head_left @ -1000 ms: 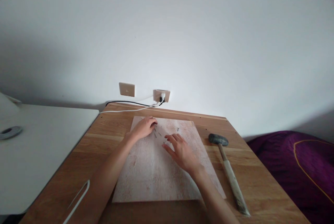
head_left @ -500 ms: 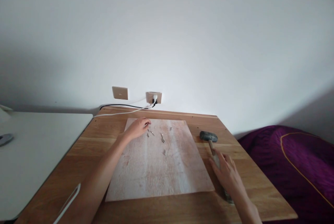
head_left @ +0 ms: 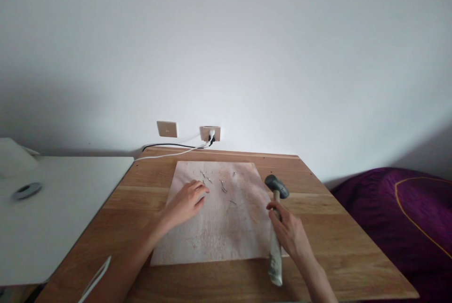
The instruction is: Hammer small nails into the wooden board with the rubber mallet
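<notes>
My right hand (head_left: 287, 230) is wrapped round the pale wooden handle of a mallet (head_left: 276, 186). The black mallet head points toward the wall, and the handle's worn butt slants toward me over the board's right edge. Over the left half of a whitish, worn wooden board (head_left: 212, 242), my left hand (head_left: 192, 198) has its fingers curled in and the thumb near them. Whatever may be between those fingertips is hidden. Several small metal fasteners, nails or screws (head_left: 223, 189), lie scattered on the upper half of the board, just beyond my left fingers.
Under the board is a brown wooden table (head_left: 328, 246). A white table (head_left: 70, 209) adjoins it on the left, with a grey roll (head_left: 27, 190) on top. Cables run along the wall to a socket (head_left: 211, 133). Purple fabric (head_left: 381, 218) bulges at the right.
My right hand has taken up the mallet and shifted it left toward the board, turning its head. My left hand has drawn back toward me from the board's far edge.
</notes>
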Demonstrator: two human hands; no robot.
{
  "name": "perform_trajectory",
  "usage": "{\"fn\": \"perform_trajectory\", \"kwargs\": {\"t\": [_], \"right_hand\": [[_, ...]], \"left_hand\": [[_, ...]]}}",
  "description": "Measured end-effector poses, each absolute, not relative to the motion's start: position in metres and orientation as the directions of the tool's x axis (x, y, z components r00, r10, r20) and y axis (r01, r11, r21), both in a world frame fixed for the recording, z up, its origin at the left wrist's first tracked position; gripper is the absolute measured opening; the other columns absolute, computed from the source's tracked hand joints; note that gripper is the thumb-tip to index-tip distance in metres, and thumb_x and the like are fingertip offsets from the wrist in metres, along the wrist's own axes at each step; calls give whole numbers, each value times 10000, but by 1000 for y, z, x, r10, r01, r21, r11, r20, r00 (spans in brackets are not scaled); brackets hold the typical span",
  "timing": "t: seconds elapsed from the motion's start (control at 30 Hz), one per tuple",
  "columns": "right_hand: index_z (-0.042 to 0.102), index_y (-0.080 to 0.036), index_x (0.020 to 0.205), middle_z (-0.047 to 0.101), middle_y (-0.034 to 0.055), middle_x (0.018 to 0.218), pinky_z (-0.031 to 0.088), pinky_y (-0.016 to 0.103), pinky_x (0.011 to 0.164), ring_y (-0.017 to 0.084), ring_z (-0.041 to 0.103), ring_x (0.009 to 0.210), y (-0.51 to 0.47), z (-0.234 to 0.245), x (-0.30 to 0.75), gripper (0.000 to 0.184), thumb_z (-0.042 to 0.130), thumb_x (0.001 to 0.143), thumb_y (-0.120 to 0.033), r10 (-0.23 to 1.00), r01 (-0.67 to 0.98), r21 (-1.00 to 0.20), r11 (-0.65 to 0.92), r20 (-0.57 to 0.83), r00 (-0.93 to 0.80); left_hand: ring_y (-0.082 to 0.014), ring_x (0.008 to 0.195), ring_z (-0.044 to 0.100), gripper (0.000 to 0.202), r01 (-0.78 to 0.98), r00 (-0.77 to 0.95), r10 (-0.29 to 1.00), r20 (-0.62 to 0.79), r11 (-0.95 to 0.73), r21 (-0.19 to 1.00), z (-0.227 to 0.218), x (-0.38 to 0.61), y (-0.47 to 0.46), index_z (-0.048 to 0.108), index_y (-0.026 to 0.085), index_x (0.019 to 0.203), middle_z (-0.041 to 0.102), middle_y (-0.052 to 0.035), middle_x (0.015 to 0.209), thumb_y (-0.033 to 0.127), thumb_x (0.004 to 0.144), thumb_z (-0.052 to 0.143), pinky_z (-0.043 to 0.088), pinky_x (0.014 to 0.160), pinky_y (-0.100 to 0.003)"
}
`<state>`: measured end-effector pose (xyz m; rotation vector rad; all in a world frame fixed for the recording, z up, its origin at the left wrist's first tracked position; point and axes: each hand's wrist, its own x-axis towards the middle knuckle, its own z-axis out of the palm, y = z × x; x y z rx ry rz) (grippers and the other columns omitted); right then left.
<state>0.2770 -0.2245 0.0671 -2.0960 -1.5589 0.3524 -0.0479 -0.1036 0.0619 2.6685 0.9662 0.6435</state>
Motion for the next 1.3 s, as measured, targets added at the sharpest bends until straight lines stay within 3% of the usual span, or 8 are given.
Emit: {"fn": "perform_trajectory", "kwargs": {"t": [0.13,0.3,0.57,0.73,0.93,1.03,1.1,1.3], "right_hand": [[693,-240,1064,732,75,1005,392,271,616,206,714,764,-224,73,231,327,381,987,-304,962,915,-326,-237,53,268],[688,-225,1029,722,90,971,372,264,612,207,722,829,-208,79,205,246,448,1014,-275,981,967,-173,-188,21,194],[691,-247,1047,726,67,932,389,259,606,202,731,806,-208,78,195,288,406,1046,-283,980,947,-281,-155,76,183],[686,-226,1104,750,93,936,453,275,627,232,749,804,-205,76,170,295,424,1065,-357,979,925,-375,-52,164,122],[627,-186,1272,766,109,951,507,280,646,223,745,775,-207,61,153,389,418,1069,-445,957,854,-515,69,276,89],[651,-199,1030,725,65,805,495,275,624,192,688,679,-216,48,169,392,357,1084,-452,936,792,-597,125,336,106],[612,-216,874,692,60,773,501,288,639,190,661,670,-223,39,191,400,322,1086,-392,912,801,-588,113,381,152],[616,-217,1202,678,153,1185,522,488,915,315,641,1068,-244,12,275,310,442,978,-341,850,930,-366,36,501,164]], "left_hand": [[-231,1144,615,330,410,815,470,339,-881,235,65,-17,-121,634,193,1226,671,-87,1226,67,932,552,482,1028,-400],[-247,1244,581,291,311,907,302,295,-950,18,63,27,-119,646,165,1241,639,-123,1348,113,972,549,468,1003,-380],[-250,1054,600,120,369,906,331,265,-923,-110,59,21,-107,685,157,997,684,-80,984,150,994,565,436,940,-390],[-256,1044,591,143,411,879,376,294,-909,-64,64,4,-92,687,162,931,666,-82,967,121,988,562,459,909,-395],[-246,1083,600,253,525,775,524,353,-845,101,67,-15,-88,663,188,1161,668,-84,1129,79,966,545,484,958,-402],[-255,1089,606,258,577,705,595,385,-797,176,64,-34,-98,649,196,1198,665,-86,1157,124,962,575,494,977,-420],[-251,1085,617,247,606,669,625,401,-772,191,60,-51,-111,643,214,1209,666,-80,1160,169,976,574,506,968,-416],[-251,1077,659,263,662,626,682,379,-721,204,45,-97,-167,641,239,1245,689,-80,1212,326,1017,545,538,969,-409]]}}
